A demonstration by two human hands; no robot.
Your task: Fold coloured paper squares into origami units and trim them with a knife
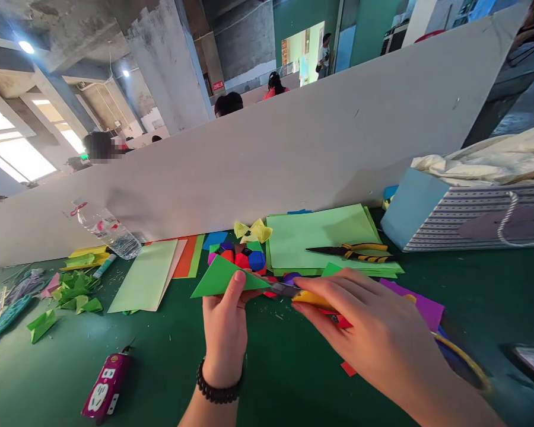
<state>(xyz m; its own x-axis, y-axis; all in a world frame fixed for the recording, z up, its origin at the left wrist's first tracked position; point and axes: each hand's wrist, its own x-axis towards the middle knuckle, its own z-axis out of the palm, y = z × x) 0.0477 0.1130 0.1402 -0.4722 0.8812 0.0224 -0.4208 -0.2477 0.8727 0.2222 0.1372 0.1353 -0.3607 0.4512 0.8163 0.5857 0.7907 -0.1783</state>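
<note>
My left hand [226,332], with a dark bead bracelet on its wrist, pinches a green folded paper triangle [220,277] between thumb and fingers. My right hand [360,314] is closed on a yellow-handled metal tool [309,298]. The grey tip of that tool meets the right corner of the green paper; its full shape is hidden by the hand, so I cannot tell whether it is scissors or pliers. Right behind the triangle sits a cluster of red, blue and purple folded paper pieces [244,259]. Red paper bits and purple paper [429,308] lie around my right hand.
Black-and-yellow pliers [351,252] rest on light green sheets [311,228]. More sheets [145,276], green scraps [73,290] and a tilted water bottle [109,231] are left; a purple pouch [107,385] lies nearer. A bag [476,216] stands right, against a white partition [249,172].
</note>
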